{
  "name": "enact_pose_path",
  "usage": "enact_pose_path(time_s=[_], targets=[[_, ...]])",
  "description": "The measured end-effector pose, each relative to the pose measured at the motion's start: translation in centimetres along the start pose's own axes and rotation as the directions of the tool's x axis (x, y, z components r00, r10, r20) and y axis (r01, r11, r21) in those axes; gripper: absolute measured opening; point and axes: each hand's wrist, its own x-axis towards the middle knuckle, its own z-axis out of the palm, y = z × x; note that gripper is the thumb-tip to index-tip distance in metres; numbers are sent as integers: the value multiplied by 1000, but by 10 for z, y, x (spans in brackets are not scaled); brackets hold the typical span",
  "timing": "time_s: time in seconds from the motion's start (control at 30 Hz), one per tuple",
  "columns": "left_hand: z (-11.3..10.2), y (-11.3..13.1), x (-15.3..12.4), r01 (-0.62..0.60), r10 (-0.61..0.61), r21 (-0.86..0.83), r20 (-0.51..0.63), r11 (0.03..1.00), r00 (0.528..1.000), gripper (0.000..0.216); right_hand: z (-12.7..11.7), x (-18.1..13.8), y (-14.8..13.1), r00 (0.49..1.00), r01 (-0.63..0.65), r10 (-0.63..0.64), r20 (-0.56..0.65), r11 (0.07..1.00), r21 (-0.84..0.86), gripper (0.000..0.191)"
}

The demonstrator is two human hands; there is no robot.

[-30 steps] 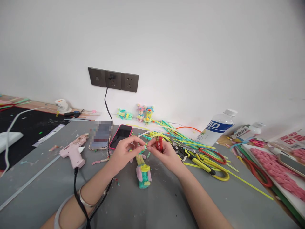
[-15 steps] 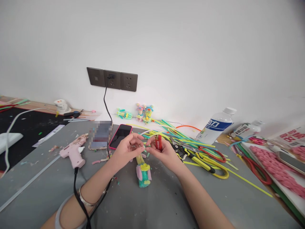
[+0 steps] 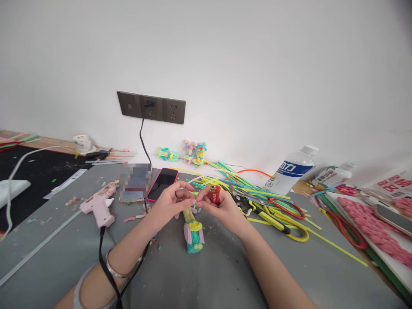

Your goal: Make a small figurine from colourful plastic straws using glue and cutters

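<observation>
Both hands meet over the middle of the table, fingertips nearly touching. My left hand is closed in a pinch; whatever lies between its thumb and finger is too small to name. A red lighter is tucked in the fingers of my right hand, whose thumb and forefinger are also pinched together. Just below them, a fuzzy pipe-cleaner figure in teal, pink and yellow lies on the grey tabletop, its upper end partly hidden behind the fingers.
A pink glue gun with a black cord lies left, near a phone. Right are pliers, pipe cleaners, and a bottle. Several finished-looking figures stand or lie by the wall.
The lighter has tilted in my right hand and sits slightly lower. My fingertips have drawn a little closer together. The figure on the table has stayed in place.
</observation>
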Motion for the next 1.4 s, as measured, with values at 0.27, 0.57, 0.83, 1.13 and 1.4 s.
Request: enact_pose_path(time_s=[0.27,0.57,0.83,1.13,1.4], targets=[[2,5,-1,-44,33,176,63,983,997,25,-2,2,6,994,74,-69,-86,996,46,21],[4,8,-1,-66,60,191,37,979,998,22,-1,3,6,993,75,-72,-91,997,30,21],[2,7,-2,-55,51,193,27,980,998,29,-2,3,6,994,61,-58,-91,998,28,23],[4,8,-2,-42,44,185,-3,982,999,32,-1,3,5,995,38,-35,-96,999,22,26],[1,5,-1,-55,58,185,-9,981,998,30,0,2,6,995,30,-26,-97,999,40,29]])
